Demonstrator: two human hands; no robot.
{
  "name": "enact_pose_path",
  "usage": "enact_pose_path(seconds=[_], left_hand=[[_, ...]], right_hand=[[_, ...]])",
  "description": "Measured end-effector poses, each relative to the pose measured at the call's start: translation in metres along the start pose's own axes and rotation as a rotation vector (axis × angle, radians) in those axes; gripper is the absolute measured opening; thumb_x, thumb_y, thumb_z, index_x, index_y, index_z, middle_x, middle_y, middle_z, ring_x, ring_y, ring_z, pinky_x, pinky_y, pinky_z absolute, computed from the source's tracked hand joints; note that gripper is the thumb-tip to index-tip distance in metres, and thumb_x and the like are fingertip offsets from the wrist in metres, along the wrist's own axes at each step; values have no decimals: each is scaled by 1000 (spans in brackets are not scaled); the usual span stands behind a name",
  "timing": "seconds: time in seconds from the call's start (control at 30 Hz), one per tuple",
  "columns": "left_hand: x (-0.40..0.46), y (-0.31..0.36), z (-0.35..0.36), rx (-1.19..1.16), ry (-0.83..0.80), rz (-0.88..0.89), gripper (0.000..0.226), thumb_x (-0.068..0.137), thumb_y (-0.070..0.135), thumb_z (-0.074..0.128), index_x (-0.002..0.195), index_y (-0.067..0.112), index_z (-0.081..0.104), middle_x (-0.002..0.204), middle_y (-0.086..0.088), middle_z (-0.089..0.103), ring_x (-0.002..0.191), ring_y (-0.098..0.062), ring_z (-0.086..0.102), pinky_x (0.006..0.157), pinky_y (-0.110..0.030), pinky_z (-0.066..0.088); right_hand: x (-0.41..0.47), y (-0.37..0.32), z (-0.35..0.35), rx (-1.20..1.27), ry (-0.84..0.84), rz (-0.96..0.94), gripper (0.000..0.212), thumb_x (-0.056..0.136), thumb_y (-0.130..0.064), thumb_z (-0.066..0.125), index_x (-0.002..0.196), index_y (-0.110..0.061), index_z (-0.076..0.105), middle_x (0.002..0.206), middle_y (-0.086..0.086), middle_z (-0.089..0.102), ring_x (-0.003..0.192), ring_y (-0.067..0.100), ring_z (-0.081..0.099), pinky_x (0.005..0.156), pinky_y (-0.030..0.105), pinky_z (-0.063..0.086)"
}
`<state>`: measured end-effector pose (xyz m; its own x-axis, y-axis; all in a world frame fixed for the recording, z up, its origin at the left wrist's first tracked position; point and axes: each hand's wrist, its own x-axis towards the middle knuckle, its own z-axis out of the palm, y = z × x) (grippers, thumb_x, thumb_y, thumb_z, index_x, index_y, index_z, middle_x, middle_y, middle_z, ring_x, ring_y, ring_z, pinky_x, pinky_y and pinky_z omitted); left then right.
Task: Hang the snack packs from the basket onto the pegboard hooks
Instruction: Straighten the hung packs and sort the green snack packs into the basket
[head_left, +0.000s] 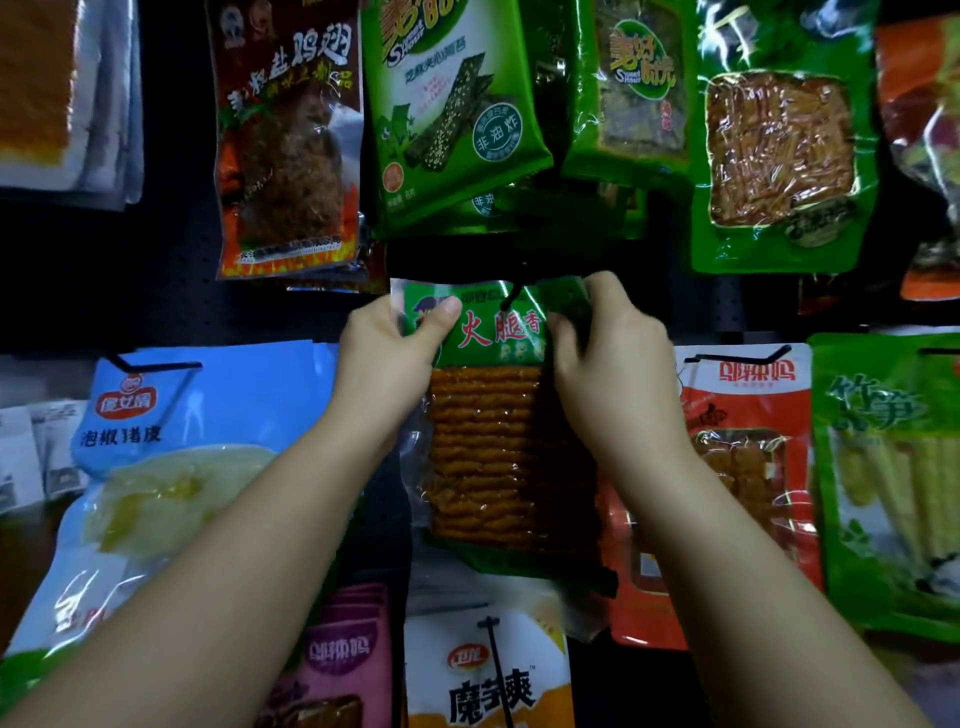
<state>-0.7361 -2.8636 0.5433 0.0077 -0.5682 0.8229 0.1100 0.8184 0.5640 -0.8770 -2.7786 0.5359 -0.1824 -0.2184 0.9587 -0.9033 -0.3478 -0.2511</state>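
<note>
A green snack pack (493, 415) with red characters and a clear window of orange-brown strips hangs against the black pegboard (727, 306) at centre. A black hook (511, 296) shows at the hole in its top edge. My left hand (389, 348) pinches the pack's top left corner, thumb across the front. Opposite it, my right hand (608, 353) grips the top right corner with curled fingers. The basket is out of view.
Packs crowd the board all round: a dark red pack (285, 140) and green seaweed packs (452, 114) above, a blue pack (171, 457) left, an orange-red pack (748, 467) and a green bamboo pack (893, 478) right, pink and white packs (488, 675) below.
</note>
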Motion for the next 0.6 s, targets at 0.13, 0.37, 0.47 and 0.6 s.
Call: enact_pose_path(seconds=[0.13,0.37,0.47,0.6], left_hand=[[-9,-25,3,-4,59,-88,26,87,34,64,71,17,52,62,14,59,58,-4,56,54,-19,42],[-15,-55,6,17,136,-301,23,91,38,57,86,16,62,83,0,68,74,-11,63,56,-19,46],[-7,-65,9,35,143,-364,27,91,38,56,85,13,63,84,-5,68,77,-17,64,60,-25,48],[7,-79,13,-10,166,-483,28,91,39,57,87,13,64,80,-2,69,71,-13,65,53,-20,47]], right_hand=[[-13,14,18,252,-58,210,27,93,-25,57,115,-11,49,95,2,61,93,23,59,70,27,39],[-10,47,70,656,-232,713,35,94,-43,51,97,-9,63,100,15,69,98,31,65,92,51,50],[-3,60,88,708,-268,837,50,92,-48,52,95,0,64,102,21,69,96,34,66,88,46,51],[3,72,114,686,-337,896,52,90,-55,49,89,-5,66,103,19,69,98,35,65,94,51,49]])
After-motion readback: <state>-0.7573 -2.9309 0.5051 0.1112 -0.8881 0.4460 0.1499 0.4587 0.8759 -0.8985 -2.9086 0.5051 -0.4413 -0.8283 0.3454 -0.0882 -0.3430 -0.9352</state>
